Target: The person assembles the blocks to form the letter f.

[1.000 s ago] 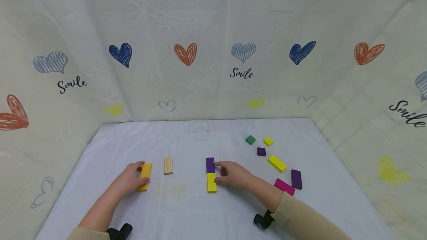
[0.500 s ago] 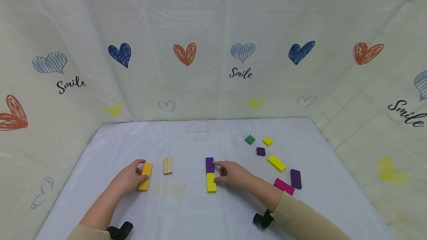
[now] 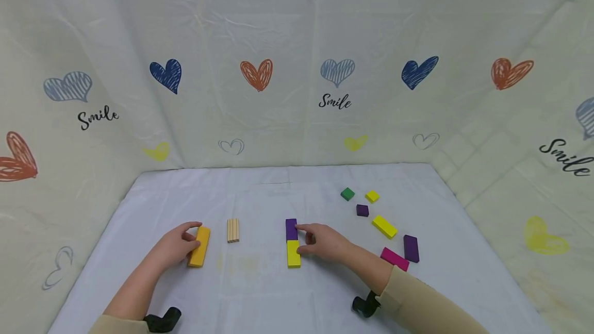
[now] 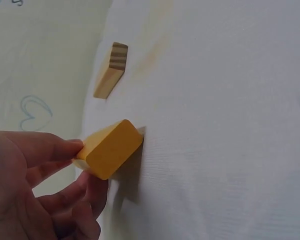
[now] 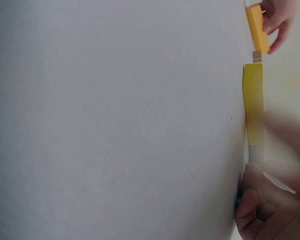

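Orange block [image 3: 199, 247] slants over the left part of the white cloth [image 3: 260, 303], pinched by the left hand [image 3: 172, 245], with the thumb against one side and fingers against the other, so the gap between them is just the block's thickness. In the left wrist view it sits tilted with a shadow beside it; whether any part of it touches the cloth I cannot tell. Just to its right, well apart from the other blocks, lies a striped wooden piece [image 3: 233, 231]. Nearer the middle, a purple block [image 3: 291, 229] and a yellow block [image 3: 293, 254] stand end to end in one line, the purple one farther from the person. The right hand [image 3: 327, 241] reaches them from the right: its forefinger is extended to the purple block's side and its thumb touches the yellow block, the two digits spread apart while the other fingers fold under; it is not wrapped around either block. Farther right lie a green block [image 3: 347, 194], a small yellow block [image 3: 372, 196], a small dark block [image 3: 362, 210], a long yellow block [image 3: 384, 227], a pink block [image 3: 394, 259] partly behind the right forearm, and a dark purple block [image 3: 411, 248] just beside the pink one. Behind rises a pale sheet [image 3: 287, 24] printed with hearts.
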### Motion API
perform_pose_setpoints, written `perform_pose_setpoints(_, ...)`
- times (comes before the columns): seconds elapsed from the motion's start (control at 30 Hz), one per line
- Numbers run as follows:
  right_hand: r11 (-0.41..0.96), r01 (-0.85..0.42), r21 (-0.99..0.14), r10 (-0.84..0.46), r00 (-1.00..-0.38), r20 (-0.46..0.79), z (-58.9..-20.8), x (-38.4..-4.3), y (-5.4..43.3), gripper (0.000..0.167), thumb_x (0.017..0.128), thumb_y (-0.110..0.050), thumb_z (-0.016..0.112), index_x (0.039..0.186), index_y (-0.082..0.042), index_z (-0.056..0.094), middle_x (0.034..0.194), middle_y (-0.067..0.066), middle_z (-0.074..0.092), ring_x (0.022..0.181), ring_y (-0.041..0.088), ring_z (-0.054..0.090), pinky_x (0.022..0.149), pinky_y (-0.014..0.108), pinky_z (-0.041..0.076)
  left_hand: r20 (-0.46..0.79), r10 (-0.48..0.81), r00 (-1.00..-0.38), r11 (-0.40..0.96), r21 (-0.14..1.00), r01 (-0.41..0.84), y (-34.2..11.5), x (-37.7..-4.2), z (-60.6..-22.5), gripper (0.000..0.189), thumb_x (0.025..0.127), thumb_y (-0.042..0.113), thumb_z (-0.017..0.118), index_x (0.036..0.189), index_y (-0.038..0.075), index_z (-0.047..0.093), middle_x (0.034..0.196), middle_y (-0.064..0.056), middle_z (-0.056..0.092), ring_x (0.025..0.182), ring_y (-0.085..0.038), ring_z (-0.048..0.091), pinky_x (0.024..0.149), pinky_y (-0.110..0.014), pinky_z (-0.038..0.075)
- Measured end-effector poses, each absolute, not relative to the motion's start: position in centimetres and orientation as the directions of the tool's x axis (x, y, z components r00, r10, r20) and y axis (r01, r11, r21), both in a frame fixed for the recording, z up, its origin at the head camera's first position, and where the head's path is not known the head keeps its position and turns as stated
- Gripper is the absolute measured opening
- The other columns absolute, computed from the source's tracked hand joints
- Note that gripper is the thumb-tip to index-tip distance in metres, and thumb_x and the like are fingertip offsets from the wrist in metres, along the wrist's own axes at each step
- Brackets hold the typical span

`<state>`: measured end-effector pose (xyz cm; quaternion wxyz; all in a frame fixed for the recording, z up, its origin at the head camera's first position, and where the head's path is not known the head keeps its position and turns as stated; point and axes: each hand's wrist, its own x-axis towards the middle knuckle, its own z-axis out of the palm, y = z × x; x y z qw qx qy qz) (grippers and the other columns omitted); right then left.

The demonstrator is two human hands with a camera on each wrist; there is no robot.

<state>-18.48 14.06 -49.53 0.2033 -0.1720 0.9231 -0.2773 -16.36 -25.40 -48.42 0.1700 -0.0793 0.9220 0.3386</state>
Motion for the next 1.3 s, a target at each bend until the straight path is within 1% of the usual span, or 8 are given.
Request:
perform_pose_setpoints(0.13, 0.785, -0.212, -0.582, -0.435, -0.857, -0.275, -49.5, -18.4, 14.1, 0.066, 0.085, -0.035, 0.079, 0.144, -0.019, 0.054, 0.084, -0.005, 0.056, 0.081, 0.014, 0.051, 0.07, 0.027, 0.046, -0.337, -0.032, -0.941, 0.77, 0.592, -0.238, -25.6, -16.5, -47.9, 0.056, 0.096, 0.02, 0.064, 0.148, 0.015, 0.044, 0.119, -0.018, 0.058, 0.083, -0.022, 0.057, 0.07, -0.035, 0.052)
perform_pose_setpoints(0.33, 0.782, -0.216, -0.584, -0.438, -0.858, -0.269, -49.4, -18.5, 14.0, 0.066, 0.085, -0.034, 0.079, 0.144, -0.018, 0.054, 0.084, -0.005, 0.056, 0.081, 0.014, 0.051, 0.07, 0.027, 0.046, -0.297, -0.044, -0.954, 0.754, 0.617, -0.227, -25.1, -16.7, -46.6, 0.06, 0.096, 0.022, 0.063, 0.151, 0.018, 0.041, 0.125, -0.021, 0.055, 0.085, -0.024, 0.056, 0.072, -0.034, 0.052)
perform_pose_setpoints(0.6, 0.781, -0.217, -0.585, -0.441, -0.855, -0.272, -49.4, -18.6, 14.1, 0.066, 0.085, -0.035, 0.078, 0.144, -0.018, 0.054, 0.084, -0.005, 0.056, 0.081, 0.014, 0.051, 0.07, 0.028, 0.046, -0.225, -0.073, -0.972, 0.727, 0.655, -0.206, -23.4, -17.5, -45.7, 0.062, 0.098, 0.023, 0.062, 0.154, 0.02, 0.036, 0.127, -0.02, 0.056, 0.096, -0.029, 0.058, 0.075, -0.036, 0.054)
perform_pose_setpoints(0.77, 0.785, -0.211, -0.582, -0.435, -0.857, -0.276, -49.4, -18.6, 14.1, 0.066, 0.085, -0.035, 0.079, 0.143, -0.018, 0.054, 0.085, -0.005, 0.056, 0.081, 0.014, 0.051, 0.07, 0.028, 0.046, -0.204, -0.075, -0.976, 0.689, 0.697, -0.199, -21.4, -18.5, -45.4, 0.062, 0.099, 0.022, 0.061, 0.155, 0.023, 0.035, 0.13, -0.019, 0.055, 0.103, -0.03, 0.058, 0.08, -0.037, 0.054)
perform_pose_setpoints(0.93, 0.787, -0.203, -0.583, -0.429, -0.859, -0.279, -49.4, -18.6, 14.1, 0.066, 0.085, -0.036, 0.079, 0.143, -0.019, 0.054, 0.085, -0.005, 0.056, 0.082, 0.014, 0.051, 0.07, 0.027, 0.047, -0.208, -0.05, -0.977, 0.639, 0.745, -0.191, -19.0, -19.9, -45.1, 0.06, 0.099, 0.022, 0.061, 0.154, 0.026, 0.037, 0.131, -0.016, 0.055, 0.105, -0.03, 0.058, 0.081, -0.036, 0.053)
perform_pose_setpoints(1.1, 0.782, -0.202, -0.589, -0.43, -0.859, -0.277, -49.4, -18.6, 14.1, 0.066, 0.085, -0.035, 0.079, 0.143, -0.019, 0.054, 0.085, -0.005, 0.056, 0.081, 0.014, 0.051, 0.07, 0.027, 0.047, -0.206, -0.025, -0.978, 0.594, 0.784, -0.18, -16.4, -21.6, -45.7, 0.059, 0.099, 0.024, 0.062, 0.153, 0.032, 0.039, 0.132, -0.011, 0.055, 0.107, -0.028, 0.058, 0.083, -0.036, 0.053)
perform_pose_setpoints(1.3, 0.784, -0.198, -0.589, -0.429, -0.859, -0.281, -49.4, -18.5, 14.0, 0.066, 0.085, -0.035, 0.079, 0.143, -0.019, 0.054, 0.085, -0.005, 0.056, 0.081, 0.014, 0.052, 0.07, 0.027, 0.047, -0.159, 0.001, -0.987, 0.56, 0.818, -0.131, -13.2, -23.3, -47.2, 0.058, 0.098, 0.024, 0.064, 0.15, 0.036, 0.042, 0.129, -0.008, 0.058, 0.101, -0.024, 0.06, 0.084, -0.036, 0.053)
